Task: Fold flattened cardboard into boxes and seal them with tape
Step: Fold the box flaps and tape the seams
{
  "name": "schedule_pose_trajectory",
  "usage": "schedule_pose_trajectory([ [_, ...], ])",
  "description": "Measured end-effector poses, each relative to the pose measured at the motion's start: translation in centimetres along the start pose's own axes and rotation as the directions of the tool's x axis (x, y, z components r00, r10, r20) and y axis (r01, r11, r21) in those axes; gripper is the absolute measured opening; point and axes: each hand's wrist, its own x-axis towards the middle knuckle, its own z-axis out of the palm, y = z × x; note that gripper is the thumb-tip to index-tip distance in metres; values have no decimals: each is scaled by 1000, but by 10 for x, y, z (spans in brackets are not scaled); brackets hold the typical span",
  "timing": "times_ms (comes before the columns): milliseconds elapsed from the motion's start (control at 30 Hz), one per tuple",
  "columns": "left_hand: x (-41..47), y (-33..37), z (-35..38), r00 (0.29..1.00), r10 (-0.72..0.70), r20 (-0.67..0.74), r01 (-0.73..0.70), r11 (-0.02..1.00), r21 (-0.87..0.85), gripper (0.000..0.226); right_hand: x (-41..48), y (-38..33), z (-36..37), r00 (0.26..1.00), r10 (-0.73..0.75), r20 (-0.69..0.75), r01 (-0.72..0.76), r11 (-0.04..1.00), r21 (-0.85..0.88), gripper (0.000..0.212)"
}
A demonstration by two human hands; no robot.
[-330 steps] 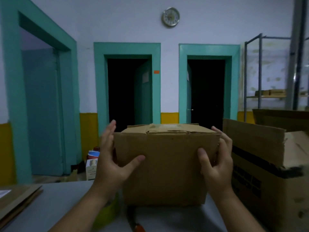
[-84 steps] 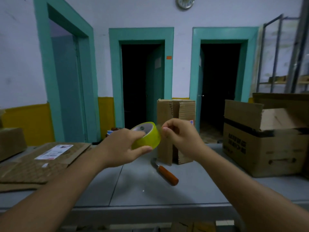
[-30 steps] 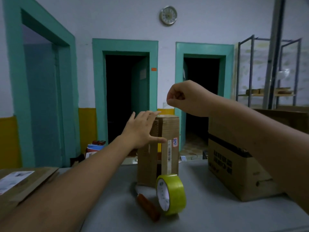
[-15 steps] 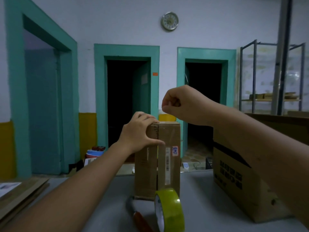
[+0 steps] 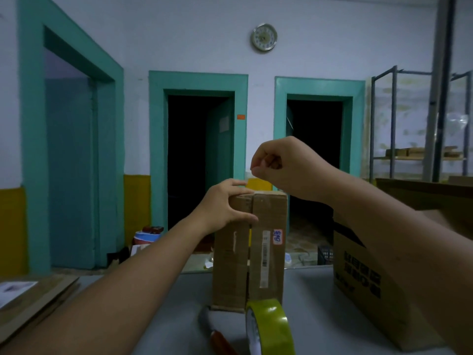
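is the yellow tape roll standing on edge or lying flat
On edge: the tape roll rests on its rim on the table, its core hole facing sideways.

bare table (image 5: 311, 298) strip between upright box (image 5: 266, 252) and large carton (image 5: 358, 290), tape roll (image 5: 271, 326) and knife (image 5: 218, 338) in front

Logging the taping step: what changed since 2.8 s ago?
Left hand let go of the tape roll, now standing on the table by the knife, and grips the top of the upright box. Right hand rose above it, fingers curled. Large box stayed.
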Motion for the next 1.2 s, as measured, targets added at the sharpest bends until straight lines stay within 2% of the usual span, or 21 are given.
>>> schedule_pose_trajectory([
  [133, -3, 3, -6, 1000, -7, 9, 7, 1000, 21, 64, 0, -1, -2, 999, 35, 6, -35, 999, -26, 6],
  [433, 1, 29, -37, 990, 34, -134, -36, 999, -9, 55, 9, -7, 0, 998, 49, 33, -46, 994, -97, 8],
  [633, -3, 37, -38, 994, 77, -73, -74, 996, 44, 49, 10, -7, 3, 998, 59, 0, -59, 991, -117, 9],
  [800, -9, 39, -37, 989, 128, -81, -123, 991, 61, 63, 6, -3, 3, 996, 83, -23, -85, 990, -113, 9],
  [1000, -16, 46, -34, 978, 178, -108, -162, 977, 139, 57, 6, -2, 1, 996, 90, -15, -91, 991, -102, 8],
  [1200, -19, 49, -32, 969, 213, -127, -199, 973, 113, 47, 5, -2, 3, 996, 89, -18, -90, 990, -105, 6],
])
